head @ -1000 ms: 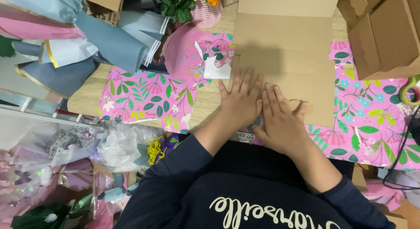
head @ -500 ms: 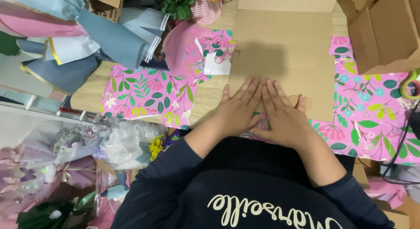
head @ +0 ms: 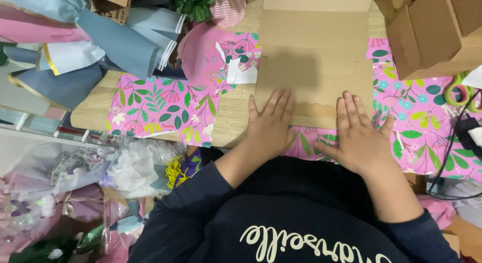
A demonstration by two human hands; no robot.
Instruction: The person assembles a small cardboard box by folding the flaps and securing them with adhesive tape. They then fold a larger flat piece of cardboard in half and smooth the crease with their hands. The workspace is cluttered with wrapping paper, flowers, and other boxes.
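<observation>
Flat cardboard sheet: long axis runs centre to upper frame edge. Your left hand and right hand, fingers spread, press its lower edge.

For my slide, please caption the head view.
Both hands, left and right, press flat brown cardboard onto pink floral wrapping paper.

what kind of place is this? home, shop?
Likely a gift-wrapping or florist workbench. Both hands, left hand and right hand, press a flat cardboard sheet on pink floral wrapping paper; rolled paper sheets and scissors lie nearby.
</observation>
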